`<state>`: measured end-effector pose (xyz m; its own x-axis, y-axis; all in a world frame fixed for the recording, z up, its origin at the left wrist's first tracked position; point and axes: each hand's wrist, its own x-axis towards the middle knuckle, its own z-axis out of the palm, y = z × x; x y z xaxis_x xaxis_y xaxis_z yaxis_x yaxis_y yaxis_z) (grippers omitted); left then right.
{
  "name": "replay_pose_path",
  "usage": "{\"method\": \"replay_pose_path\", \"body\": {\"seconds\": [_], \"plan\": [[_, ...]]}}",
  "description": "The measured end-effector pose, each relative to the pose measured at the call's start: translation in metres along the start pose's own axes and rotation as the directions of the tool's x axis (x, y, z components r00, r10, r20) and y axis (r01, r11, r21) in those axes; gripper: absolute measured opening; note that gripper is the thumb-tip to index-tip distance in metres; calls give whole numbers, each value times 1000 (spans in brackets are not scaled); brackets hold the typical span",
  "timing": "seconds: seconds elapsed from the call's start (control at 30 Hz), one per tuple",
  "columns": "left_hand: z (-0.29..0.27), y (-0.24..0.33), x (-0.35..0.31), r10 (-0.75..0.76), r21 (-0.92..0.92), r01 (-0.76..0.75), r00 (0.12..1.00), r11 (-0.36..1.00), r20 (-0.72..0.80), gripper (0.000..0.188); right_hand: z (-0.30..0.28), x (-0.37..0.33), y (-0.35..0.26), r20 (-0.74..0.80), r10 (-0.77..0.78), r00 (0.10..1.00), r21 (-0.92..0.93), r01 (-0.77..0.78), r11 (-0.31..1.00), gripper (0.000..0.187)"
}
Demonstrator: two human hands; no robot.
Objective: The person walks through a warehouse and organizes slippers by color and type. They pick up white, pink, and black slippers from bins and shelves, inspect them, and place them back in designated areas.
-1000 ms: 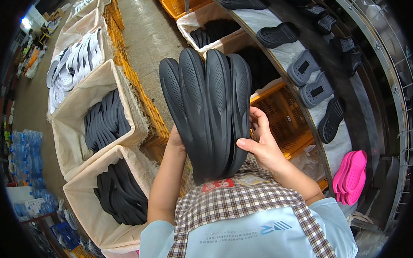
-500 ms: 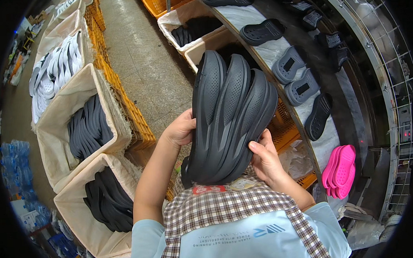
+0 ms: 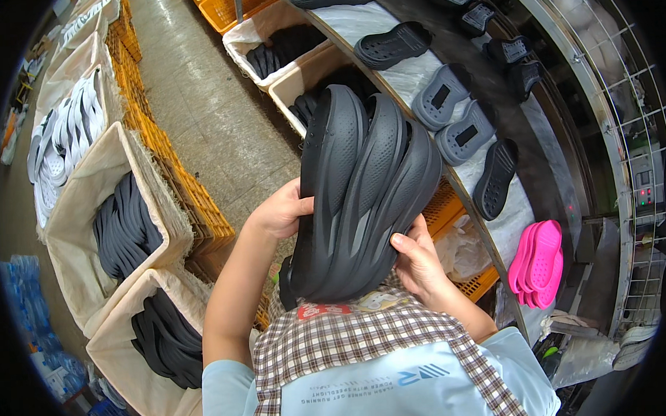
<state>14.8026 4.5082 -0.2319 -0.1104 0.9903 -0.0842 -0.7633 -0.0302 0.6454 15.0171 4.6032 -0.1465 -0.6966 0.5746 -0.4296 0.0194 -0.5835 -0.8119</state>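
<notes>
Between my two hands is a stack of dark grey shoe soles (image 3: 358,200), several nested side by side, held upright against my checked apron (image 3: 359,339). My left hand (image 3: 280,208) grips the stack's left edge, thumb on the near side. On the lower right edge my right hand (image 3: 417,258) is closed, its thumb pressed on the outermost sole; its other fingers are partly hidden behind. To the right, grey soles with a black rectangular inset (image 3: 466,134) and a black sole (image 3: 495,179) lie on the belt. A bright pink stack of soles (image 3: 538,265) sits nearest my right arm.
Cloth-lined baskets (image 3: 78,250) line the left side, holding black soles (image 3: 128,228) and white soles (image 3: 70,144). More lined bins (image 3: 270,82) stand under the belt's edge. An orange crate (image 3: 479,283) is below the belt. A curved metal wire guard (image 3: 631,124) rises at far right.
The view has shifted, so the baskets, belt and pink soles appear farther left. Both hands keep their hold on the stack, which tilts slightly more to the right.
</notes>
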Motion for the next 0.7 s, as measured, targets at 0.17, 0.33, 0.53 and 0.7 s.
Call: {"method": "replay_pose_path", "body": {"seconds": [0.17,0.33,0.53,0.7], "plan": [[-3,0,1,25,80,-27,999,996,35,57,-8,9,0,25,-37,999,-61,39,997,88],[-2,2,2,87,210,-82,996,974,-12,64,-33,35,-11,242,-166,956,-351,246,904,84],[-8,-21,2,212,94,-201,968,975,-131,84,-47,50,-23,313,-287,905,-626,424,655,67],[1,-22,6,242,72,-233,954,970,-178,85,-64,73,-13,503,-336,796,-652,605,457,69]]}}
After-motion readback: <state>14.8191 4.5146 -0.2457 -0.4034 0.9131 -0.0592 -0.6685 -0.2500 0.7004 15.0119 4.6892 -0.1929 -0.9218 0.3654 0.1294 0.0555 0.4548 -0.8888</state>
